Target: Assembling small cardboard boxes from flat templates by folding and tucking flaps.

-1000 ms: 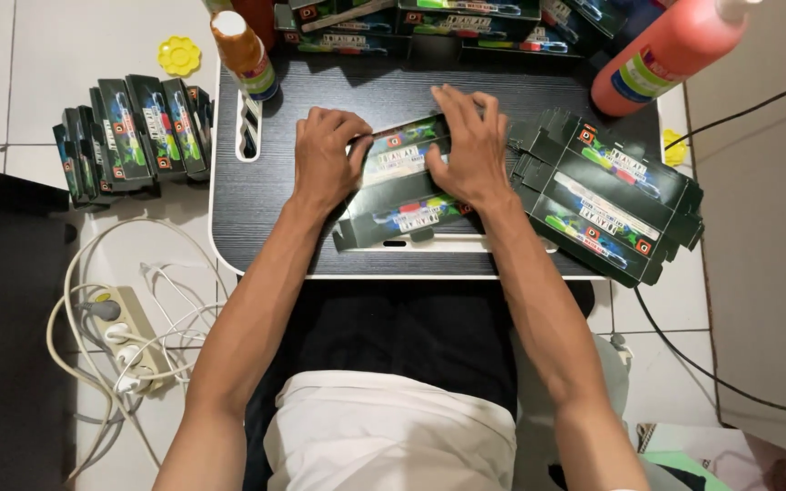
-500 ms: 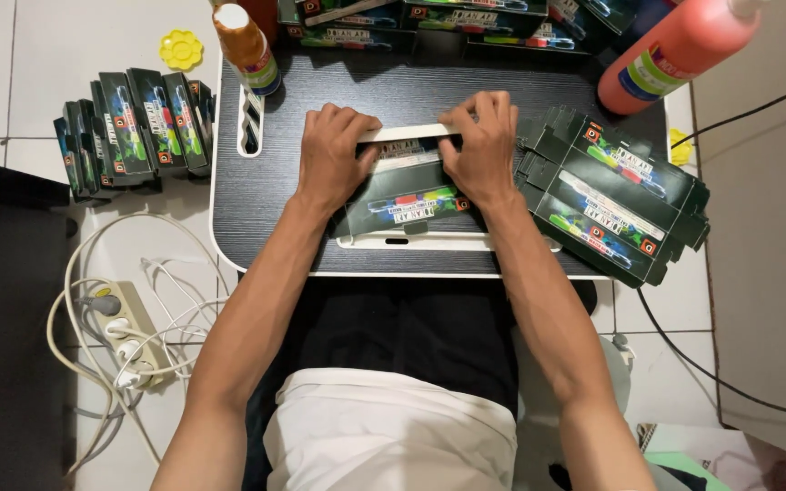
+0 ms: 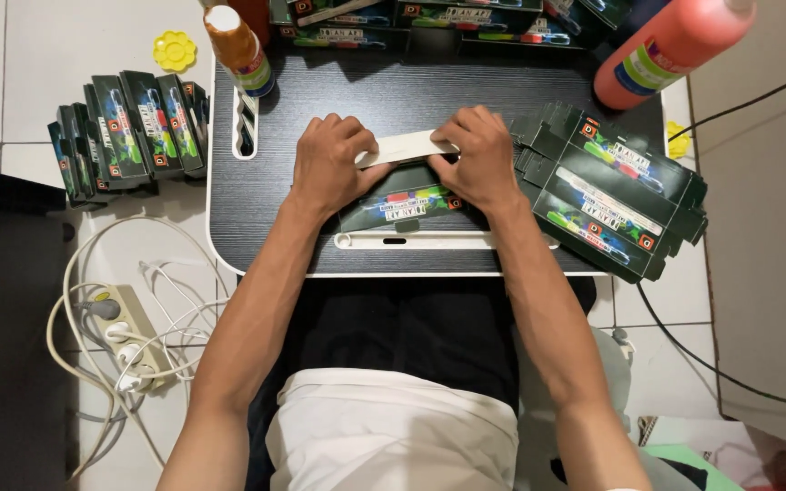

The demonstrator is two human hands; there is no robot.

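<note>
A dark printed cardboard box lies on the black lap table right in front of me. My left hand grips its left end and my right hand grips its right end. Between my fingers a pale inner flap of the box stands folded up, with both thumbs against it. The box's printed face points toward me, just behind the table's white front ridge.
A stack of flat unfolded boxes lies at the table's right. Folded boxes stand on the floor at left and along the table's far edge. An orange bottle and a large red bottle stand behind. A power strip with cables lies lower left.
The box has been turned and folded: earlier it lay flatter with its printed face up under both hands. A pale flap now stands raised between my fingers, and my hands have drawn closer together.
</note>
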